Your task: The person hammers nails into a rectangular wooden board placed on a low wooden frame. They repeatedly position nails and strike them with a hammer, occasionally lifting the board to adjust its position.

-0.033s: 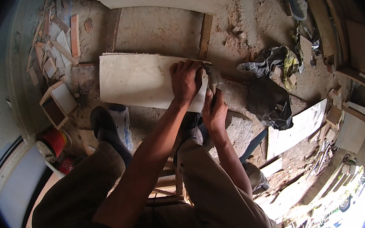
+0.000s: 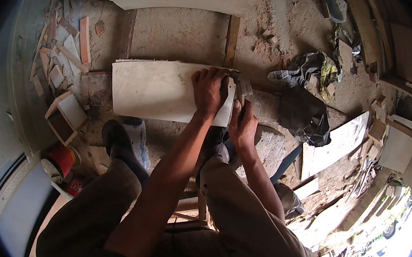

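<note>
Single head-worn fisheye view, looking steeply down, close over hands, knees, dusty ground
</note>
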The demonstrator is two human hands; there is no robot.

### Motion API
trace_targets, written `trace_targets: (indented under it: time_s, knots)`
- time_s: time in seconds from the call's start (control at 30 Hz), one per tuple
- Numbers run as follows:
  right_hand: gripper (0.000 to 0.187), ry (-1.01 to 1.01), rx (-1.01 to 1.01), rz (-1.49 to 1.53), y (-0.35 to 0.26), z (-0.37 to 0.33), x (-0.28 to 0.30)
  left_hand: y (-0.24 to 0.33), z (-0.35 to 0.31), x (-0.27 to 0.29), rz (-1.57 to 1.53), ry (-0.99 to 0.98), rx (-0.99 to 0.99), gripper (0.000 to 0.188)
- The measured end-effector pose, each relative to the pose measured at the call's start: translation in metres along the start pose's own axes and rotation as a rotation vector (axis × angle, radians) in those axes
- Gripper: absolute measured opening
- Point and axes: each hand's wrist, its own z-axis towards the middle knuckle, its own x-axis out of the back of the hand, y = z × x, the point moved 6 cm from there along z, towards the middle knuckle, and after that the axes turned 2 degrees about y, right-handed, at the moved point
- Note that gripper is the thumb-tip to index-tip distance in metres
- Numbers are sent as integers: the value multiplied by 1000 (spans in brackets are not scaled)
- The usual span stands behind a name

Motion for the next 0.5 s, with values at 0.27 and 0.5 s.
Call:
trace_targets:
  time_s: [0.27,0.5]
  knots:
    - [25,-6,20,-4,7,-1,-2,0,0,1,4,20,-23,12]
    - [28,37,72,44,9,-5,3,0,1,-2,8,-26,-16,12]
